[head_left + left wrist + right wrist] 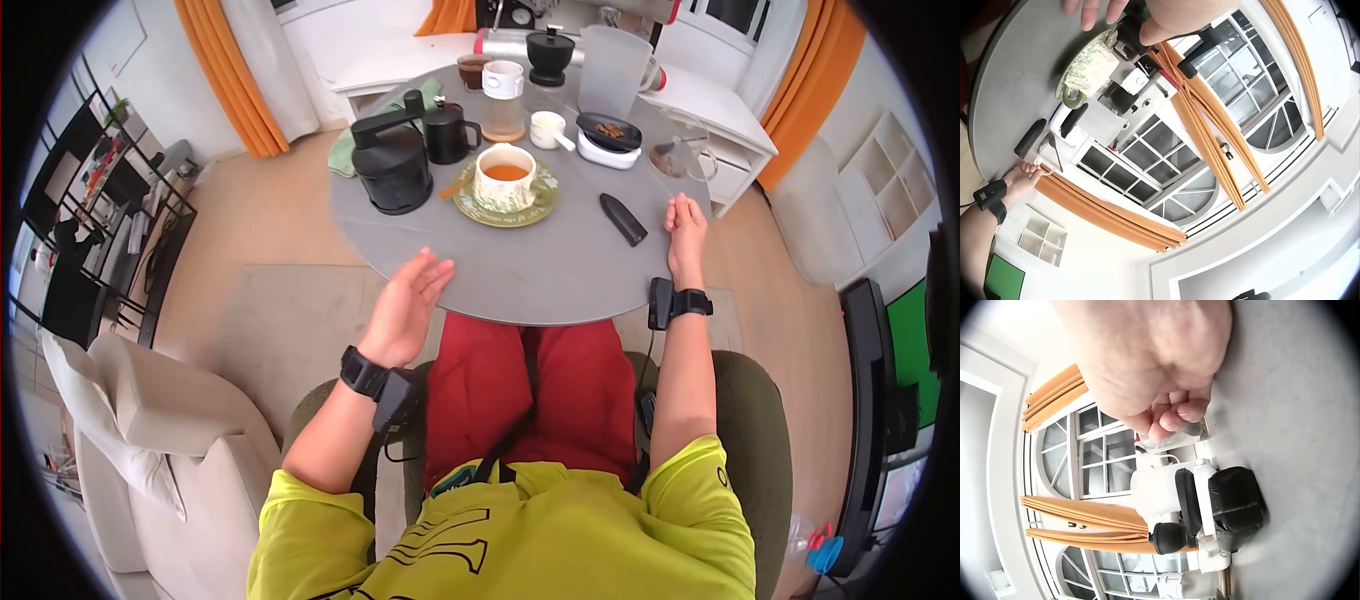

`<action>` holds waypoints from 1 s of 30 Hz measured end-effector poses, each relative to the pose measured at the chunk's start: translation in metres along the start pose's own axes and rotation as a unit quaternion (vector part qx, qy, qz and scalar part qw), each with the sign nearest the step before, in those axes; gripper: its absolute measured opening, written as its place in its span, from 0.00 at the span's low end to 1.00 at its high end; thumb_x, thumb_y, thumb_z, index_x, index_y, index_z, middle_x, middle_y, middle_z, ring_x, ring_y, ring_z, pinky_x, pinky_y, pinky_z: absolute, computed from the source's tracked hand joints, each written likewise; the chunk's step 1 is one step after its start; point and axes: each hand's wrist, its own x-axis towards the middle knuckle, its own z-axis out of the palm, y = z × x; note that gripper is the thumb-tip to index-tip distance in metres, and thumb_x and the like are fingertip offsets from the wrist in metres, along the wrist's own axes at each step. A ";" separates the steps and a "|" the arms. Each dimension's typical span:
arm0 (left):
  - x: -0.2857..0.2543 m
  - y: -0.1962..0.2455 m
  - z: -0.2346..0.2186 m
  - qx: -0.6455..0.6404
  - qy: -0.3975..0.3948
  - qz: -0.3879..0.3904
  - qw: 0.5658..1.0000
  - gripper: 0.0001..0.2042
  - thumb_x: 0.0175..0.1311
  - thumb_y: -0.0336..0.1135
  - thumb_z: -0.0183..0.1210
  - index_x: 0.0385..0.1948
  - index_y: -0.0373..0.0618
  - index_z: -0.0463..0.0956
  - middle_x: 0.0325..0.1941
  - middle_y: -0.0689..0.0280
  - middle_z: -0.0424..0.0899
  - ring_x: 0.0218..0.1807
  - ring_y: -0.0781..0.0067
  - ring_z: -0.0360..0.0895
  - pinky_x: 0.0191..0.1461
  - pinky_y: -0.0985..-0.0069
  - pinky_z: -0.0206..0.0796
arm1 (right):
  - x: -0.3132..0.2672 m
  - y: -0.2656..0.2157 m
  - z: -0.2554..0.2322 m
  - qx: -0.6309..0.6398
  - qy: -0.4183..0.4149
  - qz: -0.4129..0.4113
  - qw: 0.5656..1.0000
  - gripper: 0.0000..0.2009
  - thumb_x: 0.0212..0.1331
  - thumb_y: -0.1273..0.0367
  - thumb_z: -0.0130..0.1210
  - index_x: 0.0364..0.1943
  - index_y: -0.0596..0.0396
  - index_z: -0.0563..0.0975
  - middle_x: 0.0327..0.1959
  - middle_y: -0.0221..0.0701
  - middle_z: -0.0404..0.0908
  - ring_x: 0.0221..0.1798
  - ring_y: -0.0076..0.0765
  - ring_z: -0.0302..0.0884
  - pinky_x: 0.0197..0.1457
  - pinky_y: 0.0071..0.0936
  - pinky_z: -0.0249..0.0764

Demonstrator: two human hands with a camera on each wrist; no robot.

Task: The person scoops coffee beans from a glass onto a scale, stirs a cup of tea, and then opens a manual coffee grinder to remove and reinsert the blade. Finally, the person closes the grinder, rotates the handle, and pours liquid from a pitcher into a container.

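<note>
My left hand [402, 308] hovers by the near left table edge, fingers extended and nothing held. At the right edge, my right hand [686, 236] rests with loosely curled fingers; no object shows among the fingers [1175, 415] in the right wrist view. Just left of it lies a black, tapered, elongated object [623, 220]. A patterned cup [505, 190] of amber liquid stands on a green plate [480, 213] mid-table, and a brown stick-like piece [455, 188] lies at the plate's left. Beyond my right hand is a handled glass [690, 150] with a spoon in it.
On the grey round table [540, 285] stand a black kettle-like vessel [395, 172], a black pot [447, 133], a white-topped glass [502, 105], a small white cup [546, 128], a black dish [608, 130] of brown bits on a white base, a black-topped grinder [550, 55] and a translucent pitcher [612, 75].
</note>
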 end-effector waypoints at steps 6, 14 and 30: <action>0.000 0.005 0.000 0.022 0.003 -0.020 1.000 0.17 0.67 0.43 0.54 0.50 0.44 0.65 0.54 0.59 0.74 0.63 0.66 0.67 0.68 0.74 0.52 | -0.001 -0.001 0.001 -0.019 -0.002 0.001 1.000 0.12 0.67 0.64 0.51 0.28 0.55 0.75 0.19 0.22 0.69 0.21 0.16 0.60 0.25 0.15 0.56; -0.002 0.005 0.004 0.067 -0.008 -0.022 0.997 0.21 0.67 0.47 0.53 0.54 0.45 0.64 0.56 0.62 0.73 0.63 0.68 0.66 0.67 0.73 0.51 | -0.003 -0.002 0.003 -0.045 -0.001 -0.002 0.999 0.11 0.67 0.64 0.51 0.28 0.55 0.75 0.20 0.22 0.70 0.21 0.16 0.61 0.25 0.15 0.56; -0.001 0.008 0.002 0.038 -0.009 -0.027 0.999 0.18 0.69 0.47 0.51 0.51 0.43 0.65 0.53 0.62 0.73 0.59 0.67 0.70 0.63 0.73 0.58 | -0.238 -0.163 0.158 0.084 -0.627 -0.052 0.773 0.17 0.69 0.59 0.45 0.31 0.59 0.73 0.28 0.32 0.75 0.34 0.31 0.73 0.38 0.28 0.68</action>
